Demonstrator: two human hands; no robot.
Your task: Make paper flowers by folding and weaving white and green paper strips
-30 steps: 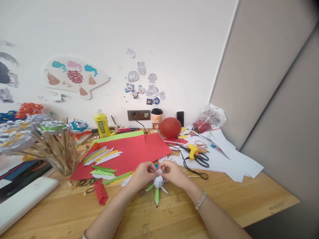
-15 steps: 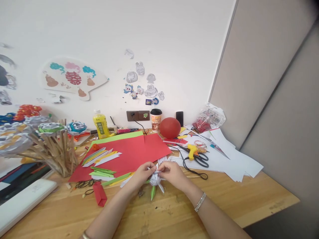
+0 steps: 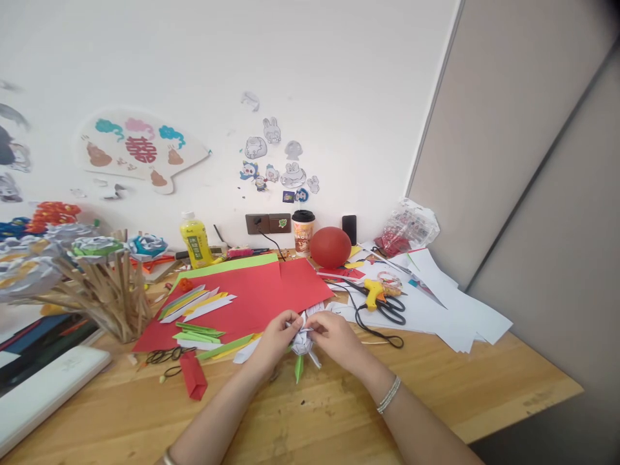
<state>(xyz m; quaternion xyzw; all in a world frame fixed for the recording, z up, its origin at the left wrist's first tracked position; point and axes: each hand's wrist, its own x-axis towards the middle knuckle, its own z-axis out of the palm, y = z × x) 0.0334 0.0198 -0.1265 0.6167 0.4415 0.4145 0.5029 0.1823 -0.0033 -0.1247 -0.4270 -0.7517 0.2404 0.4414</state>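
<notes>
Between both hands, over the front part of the wooden table [image 3: 310, 413], is a folded paper flower [image 3: 301, 345], mostly white with a green pointed strip hanging down. My left hand [image 3: 278, 336] pinches its upper left side. My right hand [image 3: 332, 332] pinches the upper right side, the fingertips of both hands close together. The fingers partly cover the flower's top. Left of my left hand lie folded paper strips [image 3: 227, 347] in green, yellow and white. More strips [image 3: 198, 303] rest on a red paper sheet [image 3: 252, 297] behind.
A yellow glue gun [image 3: 374, 294] and black-handled scissors [image 3: 391, 312] lie on white sheets [image 3: 450, 316] at right. A red balloon [image 3: 330, 247], a paper cup [image 3: 303, 234] and a yellow bottle [image 3: 195, 242] stand at the back. Paper flowers on sticks [image 3: 116, 297] are at left.
Both hands stay pinched on the paper flower, which has turned and tilted slightly. Its green strip now hangs a little higher. The surrounding things have not moved.
</notes>
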